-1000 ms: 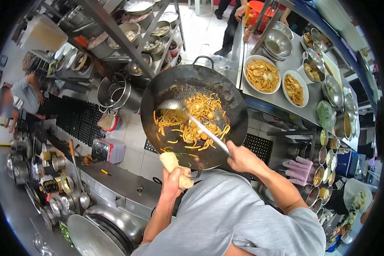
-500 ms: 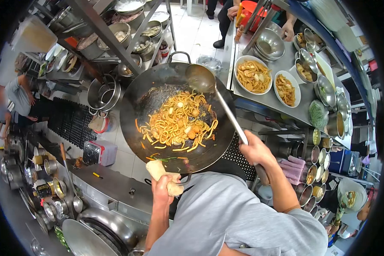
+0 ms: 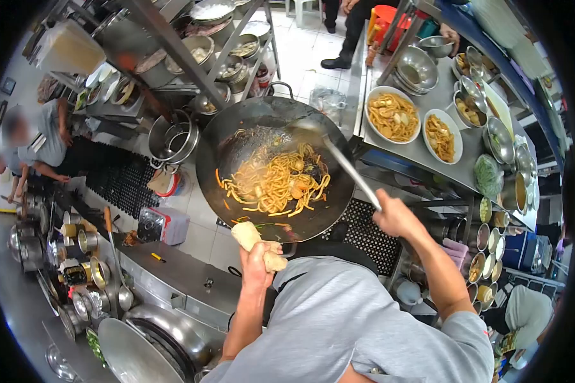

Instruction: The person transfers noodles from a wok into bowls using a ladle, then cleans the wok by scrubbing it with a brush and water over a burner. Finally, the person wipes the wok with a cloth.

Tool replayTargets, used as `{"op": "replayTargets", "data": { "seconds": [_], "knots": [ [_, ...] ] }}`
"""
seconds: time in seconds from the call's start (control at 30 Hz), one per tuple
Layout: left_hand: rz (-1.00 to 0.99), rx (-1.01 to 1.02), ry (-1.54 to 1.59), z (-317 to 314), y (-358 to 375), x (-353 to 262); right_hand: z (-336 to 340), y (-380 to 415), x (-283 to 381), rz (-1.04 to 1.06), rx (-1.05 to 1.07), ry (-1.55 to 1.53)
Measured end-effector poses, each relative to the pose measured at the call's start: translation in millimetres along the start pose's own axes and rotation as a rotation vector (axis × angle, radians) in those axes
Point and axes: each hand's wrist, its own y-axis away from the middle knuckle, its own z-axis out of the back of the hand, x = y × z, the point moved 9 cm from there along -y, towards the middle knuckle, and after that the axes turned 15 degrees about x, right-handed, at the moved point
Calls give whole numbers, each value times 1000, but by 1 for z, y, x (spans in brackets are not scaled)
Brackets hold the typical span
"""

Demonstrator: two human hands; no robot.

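Observation:
A large dark wok (image 3: 236,115) holds thick brown noodles (image 3: 278,179) with pieces of vegetable and orange strips. My left hand (image 3: 257,265) is closed around a pale folded cloth (image 3: 246,235) at the wok's near handle. Further right, my right hand (image 3: 396,217) grips the long handle of a metal ladle (image 3: 351,172). The ladle's bowl is blurred and lies inside the wok, at the far side of the noodles. Some of the noodles look slightly smeared by motion or steam.
On the steel counter (image 3: 450,175) at right stand two white bowls of noodles (image 3: 393,115) and stacked metal bowls (image 3: 417,69). Shelves with pots are at upper left. A person (image 3: 41,137) stands at far left; another person's legs (image 3: 358,35) show at the top.
The view has shifted, so most things appear further right. The ladle's bowl has dipped lower into the wok, toward the noodles. A metal bowl now shows by another person's hand at upper right.

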Motion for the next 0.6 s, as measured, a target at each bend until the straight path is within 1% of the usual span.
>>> {"op": "replayTargets", "data": {
  "seconds": [0.03, 0.07, 0.1, 0.13, 0.17, 0.2, 0.23, 0.27, 0.3, 0.37, 0.43, 0.47, 0.5, 0.53, 0.57, 0.6],
  "knots": [
    [-14, -12, -1, 3, 3, 1, 7, -7, -3, -54, -12, -60],
    [19, -61, -52, 11, 6, 9, 0, -15, -2, -68, 10, -130],
    [-4, -41, -49, 9, 5, 11, -12, -25, -3, -80, 33, -197],
    [-23, -32, -63, 13, -1, 16, -38, -33, 2, -107, 104, -309],
    [-44, -21, -78, 13, -10, 21, -65, -36, 19, -41, 206, -437],
    [-51, -77, -62, 8, -19, 21, -103, -34, 37, -7, 438, -779],
    [-66, -26, -90, 8, -33, 23, -133, -28, 62, 1, 697, -1069],
    [-103, -66, -110, 14, -42, 25, -146, -21, 83, 78, 843, -1275],
    [-145, -112, -131, 21, -47, 25, -153, -17, 92, 69, 954, -1389],
    [-213, -153, -151, 38, -47, 27, -165, -11, 98, 97, 1260, -1709],
    [-84, -148, -68, 27, -16, 20, -161, 4, 95, 133, 1339, -1691],
    [-63, -117, -27, 17, 2, 17, -155, 15, 91, 156, 1369, -1688],
    [-40, -79, 15, 8, 19, 20, -146, 24, 82, 175, 1343, -1620],
    [-42, -113, 12, 8, 36, 30, -136, 35, 69, 192, 1311, -1554],
    [-73, -70, 74, -1, 47, 40, -127, 41, 52, 209, 1274, -1487],
    [-56, -88, 89, -9, 60, 51, -122, 41, 28, 220, 1293, -1450]
  ]
}}
